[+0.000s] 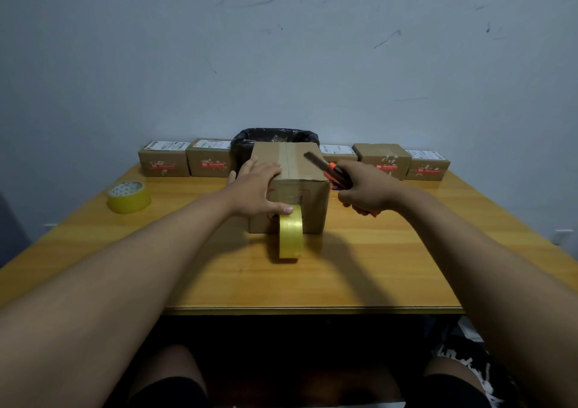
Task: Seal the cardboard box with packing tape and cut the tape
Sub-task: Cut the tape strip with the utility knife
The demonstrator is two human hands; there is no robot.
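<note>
A brown cardboard box (308, 170) stands mid-table, with a strip of clear tape running along its top seam and down the near face. A yellow tape roll (290, 235) stands on edge in front of the box, still joined to that strip. My left hand (255, 188) lies flat over the box's near left top corner, thumb resting on the roll. My right hand (364, 187) hovers at the box's right side, gripping an orange utility knife (328, 167) whose extended blade points up and left over the box top.
A second yellow tape roll (129, 195) lies flat at the table's left. Several small printed boxes (210, 158) line the back edge, on both sides of a black-lined bin (275, 137). The wooden table (344, 276) ends just before my knees.
</note>
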